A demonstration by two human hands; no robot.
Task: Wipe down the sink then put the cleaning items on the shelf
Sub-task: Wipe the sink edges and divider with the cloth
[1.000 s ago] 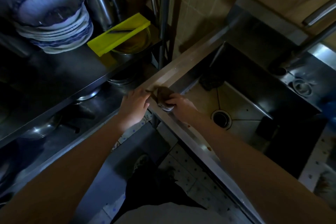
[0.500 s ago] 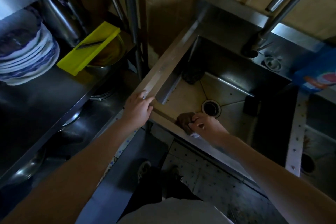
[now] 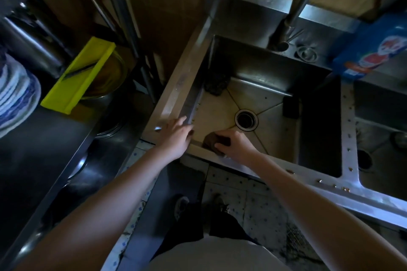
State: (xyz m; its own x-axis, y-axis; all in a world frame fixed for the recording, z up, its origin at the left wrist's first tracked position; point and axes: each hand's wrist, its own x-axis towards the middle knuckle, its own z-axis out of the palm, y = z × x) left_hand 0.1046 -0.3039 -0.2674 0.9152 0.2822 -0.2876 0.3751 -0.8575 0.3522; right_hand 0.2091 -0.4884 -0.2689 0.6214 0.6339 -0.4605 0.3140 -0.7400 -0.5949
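A: Starting at the far left, the shelf point(image 3: 66, 138) with its stacked plates point(image 3: 15, 92) and the yellow tray point(image 3: 79, 75) is where the cleaning items end up later. Nothing is headed there yet.

B: Moving in, the left hand point(image 3: 176, 136) is flat on the near-left corner of the sink point(image 3: 182, 86) rim, fingers spread and gripping nothing. It was braced on that corner a second ago and hasn't budged.

A: And here's the change! The right hand point(image 3: 233, 145) had the brown sponge point(image 3: 212, 139) up on the rim a second ago, and now it's over the front edge and down inside the basin, close to the drain point(image 3: 246, 120).

B: So the rim looks done and the basin floor is next, I'd say. Wiping is well underway, shelving untouched.

A: Right hand's fingers are curled over the sponge, clamped on it and pressing it against the near wall (wrist bent over the front lip).

B: Further right, a dark scrubber point(image 3: 217, 83) and a black block point(image 3: 291, 106) sit in the basin, with a blue packet point(image 3: 374, 50) on the ledge.
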